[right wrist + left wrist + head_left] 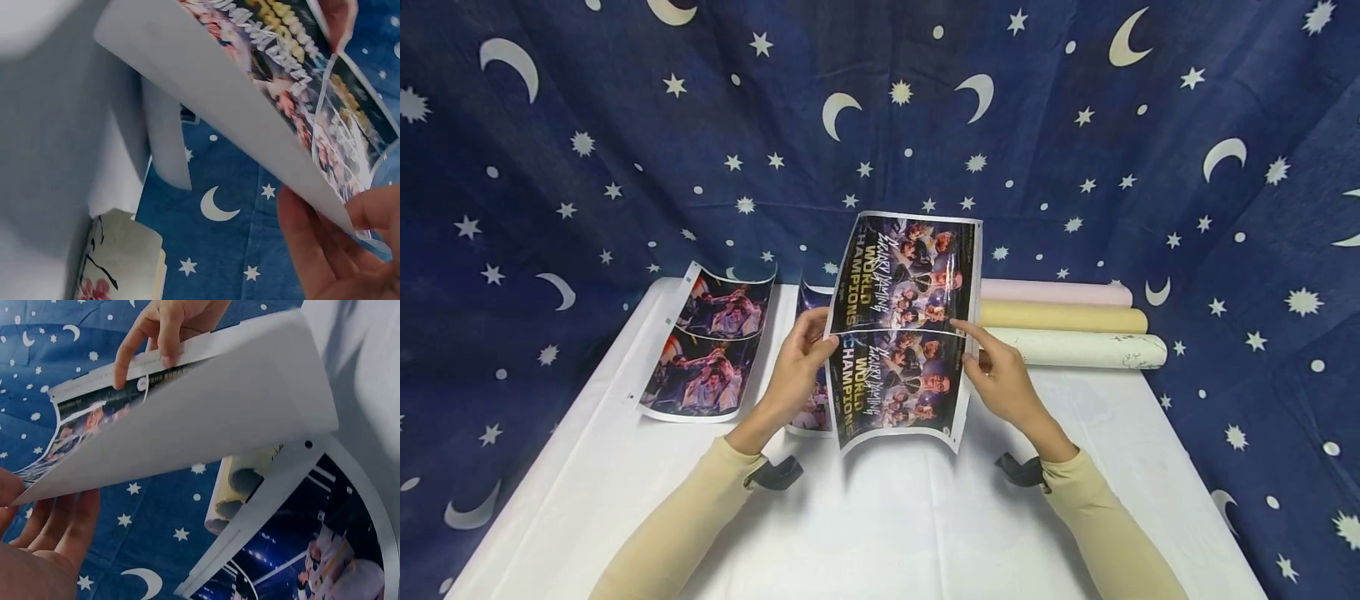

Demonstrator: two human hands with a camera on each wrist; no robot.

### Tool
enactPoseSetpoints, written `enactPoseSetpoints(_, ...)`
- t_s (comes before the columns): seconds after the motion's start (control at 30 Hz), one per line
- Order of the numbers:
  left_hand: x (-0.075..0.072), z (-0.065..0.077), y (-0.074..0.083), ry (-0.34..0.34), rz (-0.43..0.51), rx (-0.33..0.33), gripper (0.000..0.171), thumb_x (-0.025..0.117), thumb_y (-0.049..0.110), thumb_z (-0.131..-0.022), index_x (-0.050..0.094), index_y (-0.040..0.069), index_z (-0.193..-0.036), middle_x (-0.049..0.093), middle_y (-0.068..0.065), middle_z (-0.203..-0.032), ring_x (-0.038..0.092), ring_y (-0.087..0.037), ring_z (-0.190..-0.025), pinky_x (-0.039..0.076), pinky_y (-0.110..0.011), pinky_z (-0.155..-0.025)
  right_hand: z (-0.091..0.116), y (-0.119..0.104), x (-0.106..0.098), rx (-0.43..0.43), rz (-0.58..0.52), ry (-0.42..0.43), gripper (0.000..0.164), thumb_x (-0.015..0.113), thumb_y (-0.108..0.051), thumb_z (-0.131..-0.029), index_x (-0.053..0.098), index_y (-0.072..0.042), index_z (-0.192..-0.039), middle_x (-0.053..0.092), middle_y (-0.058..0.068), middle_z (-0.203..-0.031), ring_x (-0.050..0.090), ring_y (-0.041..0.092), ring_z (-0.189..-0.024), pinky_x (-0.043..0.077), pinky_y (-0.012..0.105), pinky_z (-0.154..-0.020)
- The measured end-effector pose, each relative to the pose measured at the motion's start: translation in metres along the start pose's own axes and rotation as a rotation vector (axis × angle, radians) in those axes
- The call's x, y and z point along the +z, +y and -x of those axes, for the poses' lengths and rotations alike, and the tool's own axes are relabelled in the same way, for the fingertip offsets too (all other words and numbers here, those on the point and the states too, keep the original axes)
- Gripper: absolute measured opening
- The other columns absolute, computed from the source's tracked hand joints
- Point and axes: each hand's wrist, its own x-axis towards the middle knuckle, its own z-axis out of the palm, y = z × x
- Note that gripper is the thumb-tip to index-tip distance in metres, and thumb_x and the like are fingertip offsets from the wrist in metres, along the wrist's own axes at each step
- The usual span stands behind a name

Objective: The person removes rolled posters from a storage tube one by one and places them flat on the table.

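Note:
A glossy printed poster sheet (pixel 917 275) with a white border is held up over the table, bowed along its length. It carries the same group picture twice, with "WORLD CHAMPIONS" lettering turned sideways and a white line between the copies. My left hand (pixel 793 362) pinches its left edge near that line, thumb in front and fingers behind. At the right edge, my right hand (pixel 1003 379) grips it, with the index fingertip on the printed face by the line. The right wrist view shows other fingers (pixel 303 231) behind the sheet, whose plain white back (pixel 206 419) faces the left wrist camera.
Another curled print (pixel 707 358) lies on the white tablecloth (pixel 880 533) at the left. A further print (pixel 814 417) is partly hidden behind the held sheet. Pink (pixel 1060 292), yellow (pixel 1067 317) and floral white (pixel 1090 348) rolls lie at the back right, before a star-patterned blue cloth (pixel 880 108).

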Motion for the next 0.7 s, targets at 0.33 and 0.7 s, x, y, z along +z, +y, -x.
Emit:
enactPoseSetpoints(0.33, -0.017, -0.001, -0.002, -0.076, -0.087, 0.037, 0.039, 0.045, 0.004, -0.102, 0.049, 0.009, -0.14, 0.056, -0.001, -0.089, 0.051, -0.002, -0.058, 0.047, -0.02, -0.051, 0.005, 0.006, -0.016, 0.232, -0.516, -0.232, 0.071, 0.053, 0.007, -0.095, 0.026, -0.016, -0.156, 0.042, 0.029, -0.148, 0.068, 0.007, -0.1, 0.06, 0.028, -0.077)
enactPoseSetpoints(0.7, -0.022, -0.005, -0.008, -0.164, 0.289, -0.115, 0.05, 0.044, -0.001, -0.1, 0.037, 0.003, -0.149, 0.062, -0.002, -0.125, 0.068, -0.014, -0.105, 0.057, -0.032, -0.09, 0.004, 0.01, -0.021, 0.261, -0.78, -0.279, 0.071, 0.049, 0.009, -0.095, 0.02, -0.01, -0.157, 0.015, 0.02, -0.163, 0.061, 0.002, -0.112, 0.052, 0.021, -0.095)
